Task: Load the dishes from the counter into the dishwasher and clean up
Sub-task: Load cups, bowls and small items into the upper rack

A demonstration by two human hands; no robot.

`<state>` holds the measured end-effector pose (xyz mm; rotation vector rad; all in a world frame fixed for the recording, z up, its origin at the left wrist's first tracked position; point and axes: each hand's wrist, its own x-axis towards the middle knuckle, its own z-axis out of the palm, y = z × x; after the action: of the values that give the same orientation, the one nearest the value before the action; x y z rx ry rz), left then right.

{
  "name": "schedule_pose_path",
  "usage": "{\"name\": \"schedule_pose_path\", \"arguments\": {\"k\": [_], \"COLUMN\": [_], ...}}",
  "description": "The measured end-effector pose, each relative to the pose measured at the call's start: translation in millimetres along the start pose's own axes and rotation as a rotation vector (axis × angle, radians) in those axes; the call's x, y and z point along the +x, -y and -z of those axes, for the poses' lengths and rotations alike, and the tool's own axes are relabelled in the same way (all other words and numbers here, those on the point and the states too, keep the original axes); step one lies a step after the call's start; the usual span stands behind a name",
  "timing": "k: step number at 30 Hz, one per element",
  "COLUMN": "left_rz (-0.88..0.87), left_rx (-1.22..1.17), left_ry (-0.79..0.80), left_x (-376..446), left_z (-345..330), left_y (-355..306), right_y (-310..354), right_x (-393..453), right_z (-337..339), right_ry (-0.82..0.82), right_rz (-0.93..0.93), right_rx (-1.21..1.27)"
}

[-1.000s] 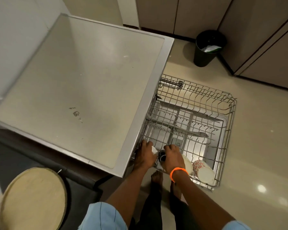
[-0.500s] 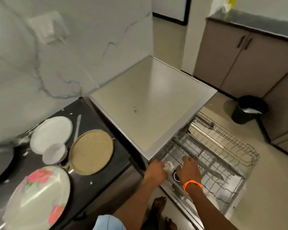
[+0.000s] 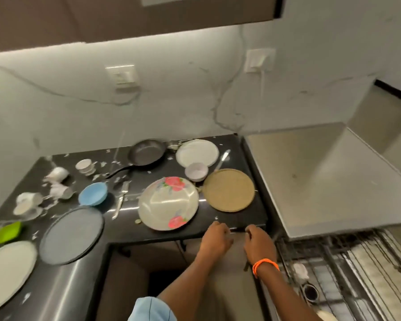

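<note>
Both hands out of the wire dishwasher rack (image 3: 347,272) now, up at the black counter edge (image 3: 241,218). Left hand (image 3: 215,240) and right hand (image 3: 259,245) loosely curled, holding nothing. 2 small cups left in rack. Floral-print round plate (image 3: 168,202) and tan round plate (image 3: 229,189) nearest. Likely next pickup; most dishes unloaded.

Both my left hand (image 3: 214,243) and right hand (image 3: 259,245) are out of the dishwasher rack (image 3: 347,281) now, empty with loosely curled fingers at the counter (image 3: 236,224) edge, and my view swings up from the rack to the dishes.
</note>
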<state>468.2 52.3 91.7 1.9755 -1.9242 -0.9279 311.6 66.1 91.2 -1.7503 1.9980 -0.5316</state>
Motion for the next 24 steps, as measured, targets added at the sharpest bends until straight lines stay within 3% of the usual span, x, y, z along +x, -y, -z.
{"name": "schedule_pose_path", "arguments": {"k": [13,24], "left_rz": [0.277,0.615], "left_rx": [-0.083,-0.138], "left_ry": [-0.429,-0.661], "left_x": [-98.3,-191.1], "left_z": [178.8,255.7], "left_y": [201.9,347.4], "right_y": [255.5,402.0], "right_x": [-22.2,-72.9], "right_z": [-119.2,-200.6], "right_ry": [0.196,0.376], "right_rz": [0.489,0.748], "right_rx": [-0.020,0.023]}}
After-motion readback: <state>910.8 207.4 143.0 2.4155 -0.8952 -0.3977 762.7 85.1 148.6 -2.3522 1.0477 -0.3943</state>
